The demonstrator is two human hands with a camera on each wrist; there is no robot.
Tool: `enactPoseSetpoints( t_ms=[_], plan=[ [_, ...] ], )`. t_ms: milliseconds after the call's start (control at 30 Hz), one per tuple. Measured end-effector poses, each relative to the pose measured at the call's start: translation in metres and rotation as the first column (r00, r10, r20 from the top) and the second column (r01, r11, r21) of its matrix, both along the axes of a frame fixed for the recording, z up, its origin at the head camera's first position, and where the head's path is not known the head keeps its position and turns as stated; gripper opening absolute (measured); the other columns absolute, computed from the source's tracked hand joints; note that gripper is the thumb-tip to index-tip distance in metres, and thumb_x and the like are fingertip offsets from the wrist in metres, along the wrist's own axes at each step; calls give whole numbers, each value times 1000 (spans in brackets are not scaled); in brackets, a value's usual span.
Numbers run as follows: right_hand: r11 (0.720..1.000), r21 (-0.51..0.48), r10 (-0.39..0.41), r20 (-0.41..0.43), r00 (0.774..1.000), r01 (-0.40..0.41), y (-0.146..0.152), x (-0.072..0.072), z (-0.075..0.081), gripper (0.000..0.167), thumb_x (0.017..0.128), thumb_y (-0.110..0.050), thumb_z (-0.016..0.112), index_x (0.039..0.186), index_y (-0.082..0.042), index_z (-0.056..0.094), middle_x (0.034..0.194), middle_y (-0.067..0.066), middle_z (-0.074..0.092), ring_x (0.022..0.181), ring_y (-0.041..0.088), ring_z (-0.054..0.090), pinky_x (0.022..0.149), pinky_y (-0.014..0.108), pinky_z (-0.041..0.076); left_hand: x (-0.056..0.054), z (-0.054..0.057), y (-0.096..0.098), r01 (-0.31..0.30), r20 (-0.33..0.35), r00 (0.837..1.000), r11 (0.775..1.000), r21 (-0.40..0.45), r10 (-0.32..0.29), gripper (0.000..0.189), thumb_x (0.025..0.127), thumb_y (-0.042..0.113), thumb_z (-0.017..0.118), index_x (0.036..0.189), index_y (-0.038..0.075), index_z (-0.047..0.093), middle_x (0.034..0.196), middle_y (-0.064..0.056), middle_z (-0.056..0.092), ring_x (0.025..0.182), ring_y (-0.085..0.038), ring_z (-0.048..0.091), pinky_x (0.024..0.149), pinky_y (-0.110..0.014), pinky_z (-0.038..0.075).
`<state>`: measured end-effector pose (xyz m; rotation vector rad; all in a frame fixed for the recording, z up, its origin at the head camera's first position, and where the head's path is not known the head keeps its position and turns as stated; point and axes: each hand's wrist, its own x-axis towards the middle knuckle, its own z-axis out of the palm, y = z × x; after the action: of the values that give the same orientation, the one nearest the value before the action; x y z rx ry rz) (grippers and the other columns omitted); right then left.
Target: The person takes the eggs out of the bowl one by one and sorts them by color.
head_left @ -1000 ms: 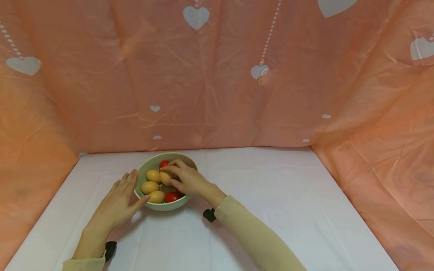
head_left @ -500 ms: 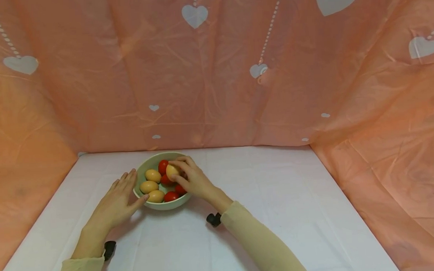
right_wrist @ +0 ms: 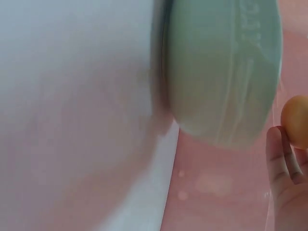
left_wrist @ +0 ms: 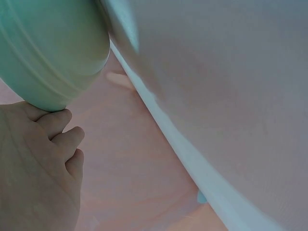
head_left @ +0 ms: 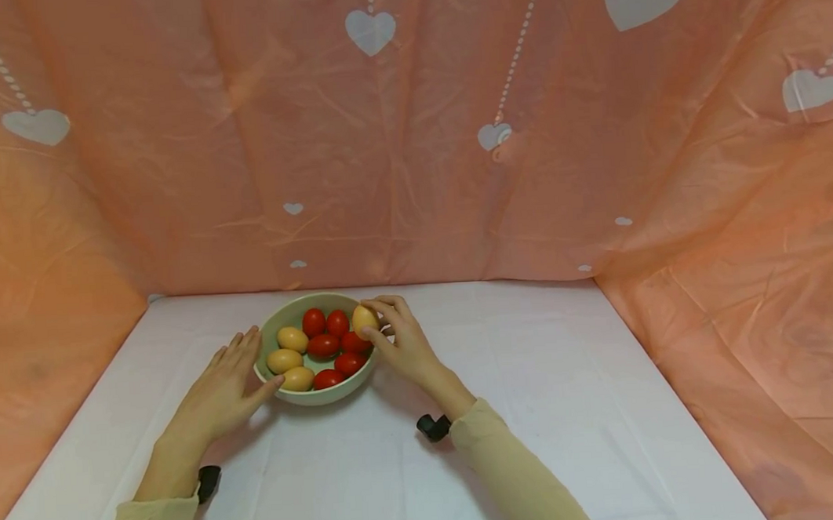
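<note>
Tan egg [head_left: 365,321] is pinched in the right hand [head_left: 410,347], at the right rim of a pale green bowl [head_left: 318,397] left of centre in the lower half of the frame. This hand's grip is parted only by the width of the egg, with the thumb on the near side and curled fingers on the far side. In the right wrist view the egg sits at the right edge of the frame, just past the bowl's rim; whether the two touch, I cannot tell. Left hand [head_left: 221,392] has no hold on anything: its fingers are straight and rest against the bowl's left rim, while the thumb reaches the front left rim, close to the lowest of three tan eggs [head_left: 284,360] lying along the left inside. Six glossy red ovals [head_left: 324,346] lie in the middle and right of the bowl. It stands on a table [head_left: 537,411] covered in white cloth. Beige sleeves [head_left: 520,474] enter from the bottom of the frame, and a small black device [head_left: 434,428] shows at each wrist. An orange-pink sheet [head_left: 412,174] printed with white hearts [head_left: 371,32] fills the upper half and both sides.
</note>
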<state>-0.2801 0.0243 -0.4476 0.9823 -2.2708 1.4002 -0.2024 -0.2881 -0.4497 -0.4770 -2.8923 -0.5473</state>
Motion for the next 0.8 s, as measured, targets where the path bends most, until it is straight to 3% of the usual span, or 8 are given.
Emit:
enactPoseSetpoints(
  t_ms=[433, 600, 800],
  plan=[
    [991, -27, -131, -1, 991, 131, 47, -16, -11, 41, 99, -6, 71, 138, 3, 61, 132, 22, 54, 91, 31, 66, 78, 29, 60, -1, 0, -1, -10, -2, 1000, 1000, 1, 10, 93, 102, 52, 61, 159, -12, 25, 166, -33, 23, 152, -53, 23, 125, -64, 18],
    [981, 54, -191, 125, 973, 186, 60, -16, -15, 41, 101, -13, 69, 139, 1, 61, 129, 22, 55, 90, 28, 65, 79, 31, 58, -2, -1, -1, -5, -9, 1000, 1000, 5, 5, 93, 102, 51, 61, 158, -13, 25, 165, -33, 24, 151, -54, 23, 125, -64, 17],
    [955, 206, -266, 275, 924, 214, 70, -11, -21, 40, 103, -17, 67, 139, 0, 62, 127, 23, 57, 92, 28, 65, 84, 40, 58, -1, -2, -1, -4, -3, 1000, 1000, 0, 4, 93, 102, 52, 61, 160, -11, 23, 166, -32, 24, 151, -53, 24, 124, -65, 19]
  ],
)
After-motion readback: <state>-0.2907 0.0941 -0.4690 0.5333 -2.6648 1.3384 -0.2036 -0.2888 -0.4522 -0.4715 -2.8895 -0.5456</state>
